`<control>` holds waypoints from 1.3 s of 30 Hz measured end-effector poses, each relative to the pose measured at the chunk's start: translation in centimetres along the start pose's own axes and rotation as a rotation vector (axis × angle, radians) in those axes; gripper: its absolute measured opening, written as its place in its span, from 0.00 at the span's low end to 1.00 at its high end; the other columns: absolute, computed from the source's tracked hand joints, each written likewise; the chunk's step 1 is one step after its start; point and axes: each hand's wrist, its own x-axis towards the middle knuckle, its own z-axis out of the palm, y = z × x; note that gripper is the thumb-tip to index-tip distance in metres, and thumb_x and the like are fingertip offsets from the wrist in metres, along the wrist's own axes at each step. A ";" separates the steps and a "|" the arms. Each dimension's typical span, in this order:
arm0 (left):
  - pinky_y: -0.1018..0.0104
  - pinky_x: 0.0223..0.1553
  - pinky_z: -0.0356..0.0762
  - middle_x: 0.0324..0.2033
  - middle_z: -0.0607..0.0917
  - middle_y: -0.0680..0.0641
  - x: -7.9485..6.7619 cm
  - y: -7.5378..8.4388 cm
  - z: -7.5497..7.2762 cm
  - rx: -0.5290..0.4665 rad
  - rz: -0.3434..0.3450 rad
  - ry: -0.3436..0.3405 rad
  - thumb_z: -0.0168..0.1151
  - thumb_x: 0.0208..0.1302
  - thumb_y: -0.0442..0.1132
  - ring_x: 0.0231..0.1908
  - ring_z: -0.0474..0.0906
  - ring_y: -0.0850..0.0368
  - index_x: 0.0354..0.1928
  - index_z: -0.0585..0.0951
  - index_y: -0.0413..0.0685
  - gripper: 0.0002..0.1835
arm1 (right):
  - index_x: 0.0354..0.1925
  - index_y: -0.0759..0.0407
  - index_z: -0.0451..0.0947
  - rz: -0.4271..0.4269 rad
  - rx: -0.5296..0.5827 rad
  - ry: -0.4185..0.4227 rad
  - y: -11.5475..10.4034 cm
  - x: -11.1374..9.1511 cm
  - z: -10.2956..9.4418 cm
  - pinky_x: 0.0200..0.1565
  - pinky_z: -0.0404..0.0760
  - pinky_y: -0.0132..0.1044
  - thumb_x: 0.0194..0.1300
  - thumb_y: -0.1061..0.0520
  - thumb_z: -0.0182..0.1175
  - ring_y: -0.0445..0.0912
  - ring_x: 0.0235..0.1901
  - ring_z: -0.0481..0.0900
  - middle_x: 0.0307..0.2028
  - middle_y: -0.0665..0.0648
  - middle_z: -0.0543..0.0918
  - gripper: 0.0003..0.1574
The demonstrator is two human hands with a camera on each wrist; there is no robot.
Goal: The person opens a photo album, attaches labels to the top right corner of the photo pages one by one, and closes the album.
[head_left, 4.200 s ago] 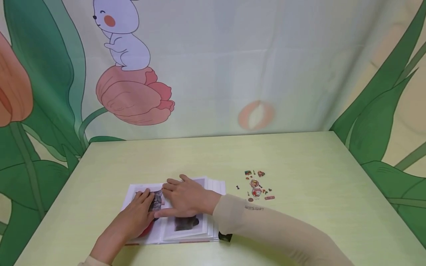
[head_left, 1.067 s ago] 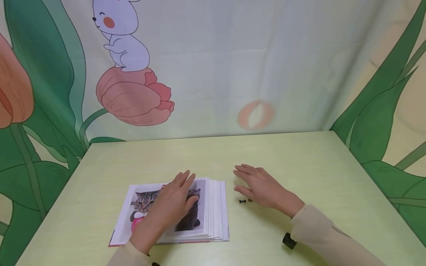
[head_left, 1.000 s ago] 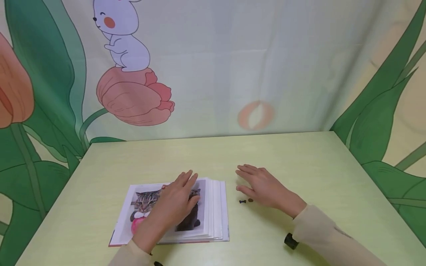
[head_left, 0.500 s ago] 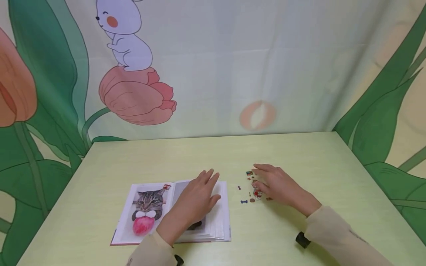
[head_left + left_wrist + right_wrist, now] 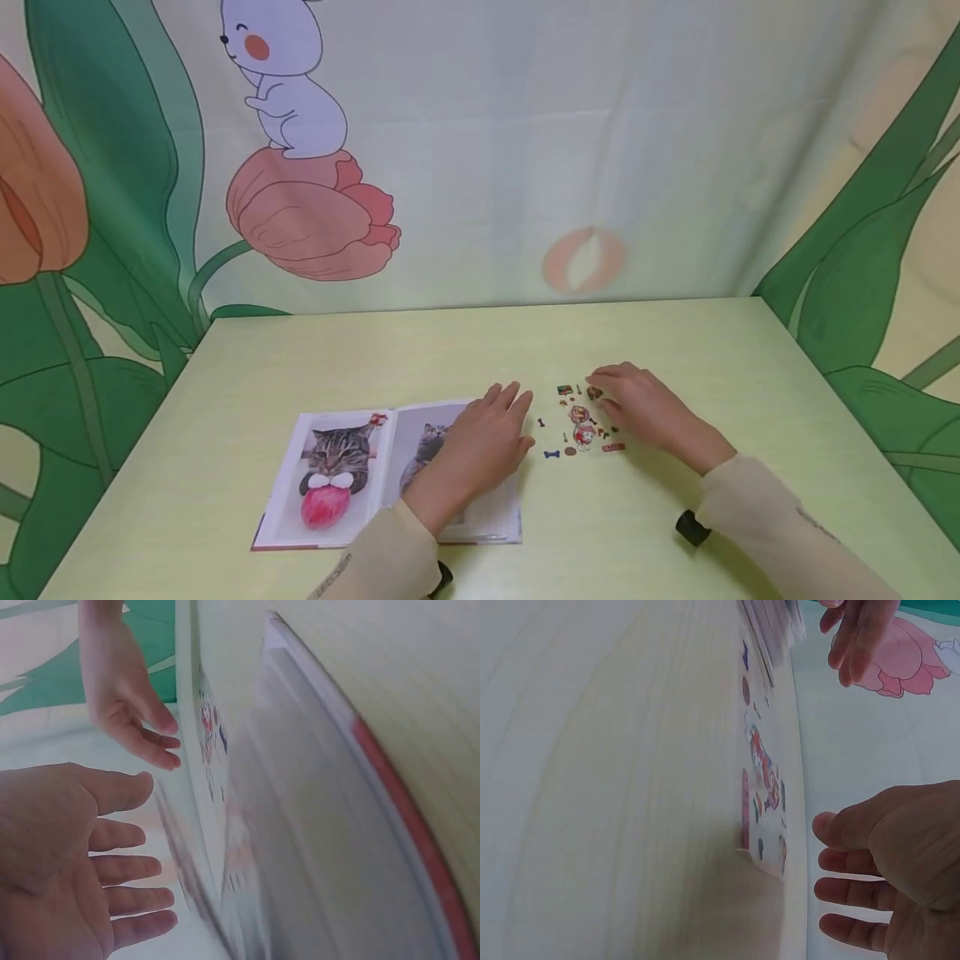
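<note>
An open photo album [image 5: 281, 533] lies on the table, a tabby cat picture [image 5: 335, 454] on its left page. A small red sticker [image 5: 378, 419] sits by the cat's ear. My left hand [image 5: 483, 442] is over the album's right page, fingers straight, covering part of a second cat picture [image 5: 427, 450]. In the left wrist view, a thin page [image 5: 187, 862] stands raised beside those fingertips. A clear sheet of small stickers [image 5: 583, 433] lies right of the album. My right hand [image 5: 648, 408] hovers at the sheet's upper right, fingers slightly bent and holding nothing.
The pale yellow-green table [image 5: 337, 354] extends behind and to both sides of the album. A printed curtain [image 5: 465, 167] with a rabbit and tulips hangs along the back edge. A black wrist device [image 5: 692, 528] shows below the right sleeve.
Both hands were on the album's left side at first. The right hand has moved right to the sticker sheet; the left has slid right over the album, uncovering the tabby picture and red sticker.
</note>
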 end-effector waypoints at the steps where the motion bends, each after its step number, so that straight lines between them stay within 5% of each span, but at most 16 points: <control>1: 0.48 0.68 0.71 0.72 0.71 0.38 0.2 0.2 -0.1 0.007 -0.003 -0.009 0.64 0.74 0.49 0.72 0.67 0.39 0.74 0.71 0.41 0.33 | 0.56 0.69 0.83 -0.002 0.002 0.001 0.2 0.1 0.0 0.59 0.80 0.56 0.65 0.68 0.68 0.62 0.56 0.81 0.56 0.67 0.84 0.20; 11: 0.54 0.69 0.71 0.73 0.70 0.40 1.9 2.5 0.3 0.064 -0.004 -0.099 0.64 0.74 0.45 0.72 0.68 0.43 0.72 0.73 0.40 0.30 | 0.51 0.70 0.86 -0.007 -0.021 -0.004 1.0 0.7 0.9 0.58 0.81 0.55 0.63 0.70 0.69 0.60 0.54 0.82 0.52 0.66 0.86 0.17; 20: 0.56 0.69 0.70 0.73 0.70 0.40 2.5 3.3 0.5 0.096 0.037 -0.150 0.48 0.80 0.34 0.72 0.67 0.43 0.73 0.72 0.40 0.23 | 0.50 0.68 0.86 0.012 -0.034 -0.050 1.1 1.4 1.3 0.60 0.80 0.53 0.65 0.70 0.68 0.59 0.55 0.81 0.52 0.63 0.85 0.14; 32: 0.57 0.67 0.73 0.73 0.70 0.39 3.0 3.8 1.0 0.099 0.033 -0.156 0.63 0.74 0.45 0.72 0.67 0.44 0.72 0.72 0.39 0.30 | 0.50 0.67 0.86 0.021 -0.028 -0.093 1.1 1.8 1.4 0.60 0.80 0.53 0.66 0.71 0.66 0.58 0.54 0.81 0.52 0.63 0.86 0.14; 39: 0.59 0.63 0.77 0.70 0.73 0.41 3.2 3.8 1.7 0.087 0.035 -0.164 0.54 0.79 0.40 0.67 0.71 0.47 0.70 0.74 0.40 0.23 | 0.49 0.66 0.87 -0.003 -0.043 -0.080 1.3 1.8 1.7 0.58 0.81 0.52 0.65 0.72 0.66 0.57 0.52 0.82 0.51 0.62 0.86 0.14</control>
